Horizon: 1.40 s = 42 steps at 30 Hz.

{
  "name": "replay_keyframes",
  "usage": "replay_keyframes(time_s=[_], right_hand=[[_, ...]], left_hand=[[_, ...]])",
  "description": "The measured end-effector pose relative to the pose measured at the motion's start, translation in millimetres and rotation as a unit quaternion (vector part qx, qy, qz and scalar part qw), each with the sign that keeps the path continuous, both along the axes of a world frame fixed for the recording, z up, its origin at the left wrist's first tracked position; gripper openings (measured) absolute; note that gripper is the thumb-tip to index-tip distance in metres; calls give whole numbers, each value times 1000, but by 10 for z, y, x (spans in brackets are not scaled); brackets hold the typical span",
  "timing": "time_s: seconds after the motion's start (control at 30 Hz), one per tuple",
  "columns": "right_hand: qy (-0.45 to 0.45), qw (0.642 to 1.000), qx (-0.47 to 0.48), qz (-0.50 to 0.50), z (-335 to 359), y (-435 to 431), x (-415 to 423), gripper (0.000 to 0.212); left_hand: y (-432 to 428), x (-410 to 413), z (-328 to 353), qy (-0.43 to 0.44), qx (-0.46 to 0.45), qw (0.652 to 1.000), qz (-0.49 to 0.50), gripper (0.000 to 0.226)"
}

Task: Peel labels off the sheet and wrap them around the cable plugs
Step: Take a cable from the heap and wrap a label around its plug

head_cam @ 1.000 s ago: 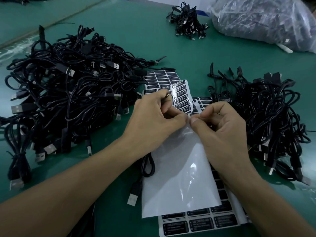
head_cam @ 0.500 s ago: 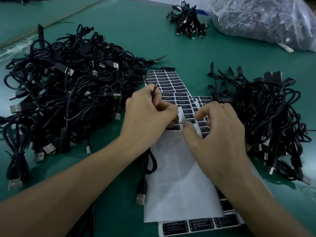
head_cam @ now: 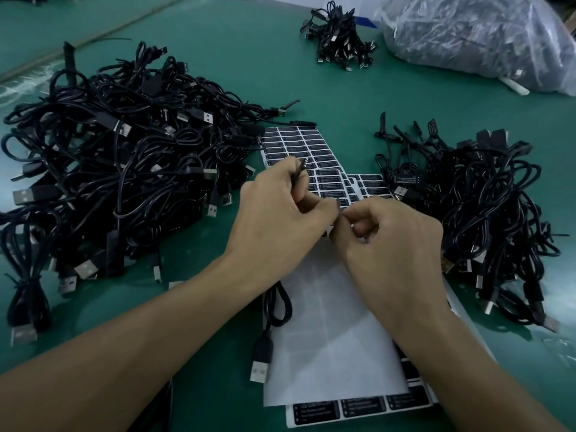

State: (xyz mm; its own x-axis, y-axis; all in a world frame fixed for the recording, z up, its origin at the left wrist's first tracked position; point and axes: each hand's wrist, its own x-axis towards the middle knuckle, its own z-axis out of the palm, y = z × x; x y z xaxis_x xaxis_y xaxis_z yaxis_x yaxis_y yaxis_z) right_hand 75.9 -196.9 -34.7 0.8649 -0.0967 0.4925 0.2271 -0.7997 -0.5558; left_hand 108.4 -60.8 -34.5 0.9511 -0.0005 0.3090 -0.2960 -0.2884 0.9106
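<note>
Sheets of black labels lie on the green table in front of me, and a bare white backing sheet lies under my wrists. My left hand grips a thin black cable, whose plug tip sticks out above the fingers; its USB end trails down by the white sheet. My right hand pinches a small black label at its fingertips, which touch my left fingertips just above the sheets.
A big heap of black USB cables fills the left side. A second heap lies at the right, some plugs wearing labels. A small bundle and a clear plastic bag of cables sit at the back.
The lifted label sheet has dropped back flat on the table. My right hand has come off it pinching one small label and met my left fingertips.
</note>
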Motion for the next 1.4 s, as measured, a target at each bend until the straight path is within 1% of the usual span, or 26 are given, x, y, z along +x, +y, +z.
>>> replay_keyframes(time_s=[0.1,0.2,0.4,0.53,0.7,0.77,0.87,0.97,1.2,1.3,1.33,1.4], right_hand=[[4,1000,-4,4,-2,-12,2,8],[17,1000,1,5,-10,-20,-4,19],[0,1000,-23,-6,-17,-33,8,12],[2,1000,-21,-22,-11,-48,11,14],[-11,1000,-6,-12,13,-31,-9,39],[-33,999,-11,-9,17,-29,-12,43],[-53,998,-29,-4,11,-41,-11,32],[-38,999,-32,0,3,-45,-13,19],[-43,998,-43,-9,4,-55,1,13],[-38,998,-41,-9,6,-54,-3,5],[-35,999,-36,-5,9,-54,-7,2],[-29,1000,-1,3,17,-62,-11,5]], left_hand=[[2,-3,10,2,5,1000,-20,45],[3,-6,27,2,1,1000,-24,44],[-1,-15,15,-11,7,1000,-25,42],[2,-6,1,-1,2,1000,-28,45],[7,15,0,5,0,1000,-23,44],[11,21,1,14,-11,1000,-23,41],[8,27,-10,28,-23,999,-23,39],[7,23,-9,34,-26,999,-30,38],[2,-8,54,50,-30,997,-60,35],[6,-12,59,48,-40,997,-51,35],[10,-16,66,50,-45,997,-47,35],[12,-29,88,64,-63,995,-49,31]])
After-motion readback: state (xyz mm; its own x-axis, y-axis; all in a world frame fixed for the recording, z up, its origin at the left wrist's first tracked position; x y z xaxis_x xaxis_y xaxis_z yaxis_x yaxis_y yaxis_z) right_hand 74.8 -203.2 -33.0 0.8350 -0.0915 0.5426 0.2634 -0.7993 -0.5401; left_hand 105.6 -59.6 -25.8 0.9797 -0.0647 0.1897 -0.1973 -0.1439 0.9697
